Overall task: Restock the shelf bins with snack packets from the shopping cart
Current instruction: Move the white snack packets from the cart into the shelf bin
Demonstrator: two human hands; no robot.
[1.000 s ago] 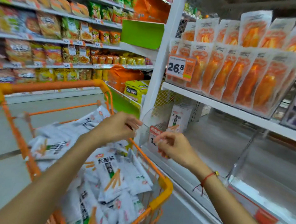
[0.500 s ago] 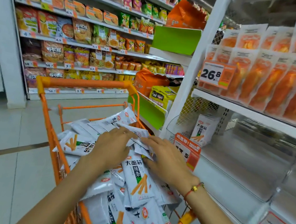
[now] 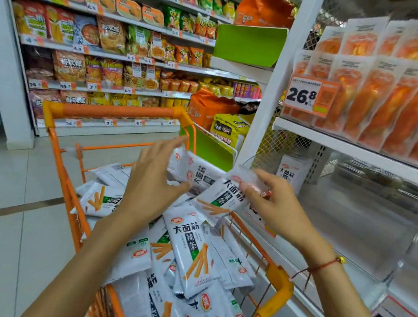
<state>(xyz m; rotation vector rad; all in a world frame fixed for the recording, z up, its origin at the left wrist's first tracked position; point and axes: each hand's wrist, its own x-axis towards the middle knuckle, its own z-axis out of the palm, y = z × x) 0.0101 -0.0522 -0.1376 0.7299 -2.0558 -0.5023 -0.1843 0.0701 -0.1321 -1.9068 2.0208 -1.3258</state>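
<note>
Both hands were raised above the far half of the orange shopping cart (image 3: pixel 118 114), each holding white snack packets printed with orange sticks. The left hand (image 3: pixel 151 185) had its thumb curled under and its fingers spread over the top of one packet (image 3: pixel 198 170), which lay roughly level at the far right of the cart, just near the green divider panel (image 3: pixel 211 150). The right hand (image 3: pixel 276 207) pinched the top edge of a second packet (image 3: pixel 221 194) between thumb and curled fingers, so that the packet hung tilted, its lower end pointing down towards the heap; the two lifted packets overlapped or touched, though which lay in front was hard to tell. A red string bracelet (image 3: pixel 321 266) circled the right wrist. Below the hands, the heap of loose packets (image 3: pixel 190 251) filled the cart, lying at all angles from its near end to beyond the hands. To the right stood the white shelf unit, and its lower shelf bin (image 3: pixel 370 219), clear-walled, held a single upright packet (image 3: pixel 291 172) at its far left corner. On the shelf above, a row of orange pouches (image 3: pixel 385 101) stood behind a price tag (image 3: pixel 309 95) reading 26.8. Across the aisle on the left, far shelves (image 3: pixel 110 52) carried mixed snack bags.
</note>
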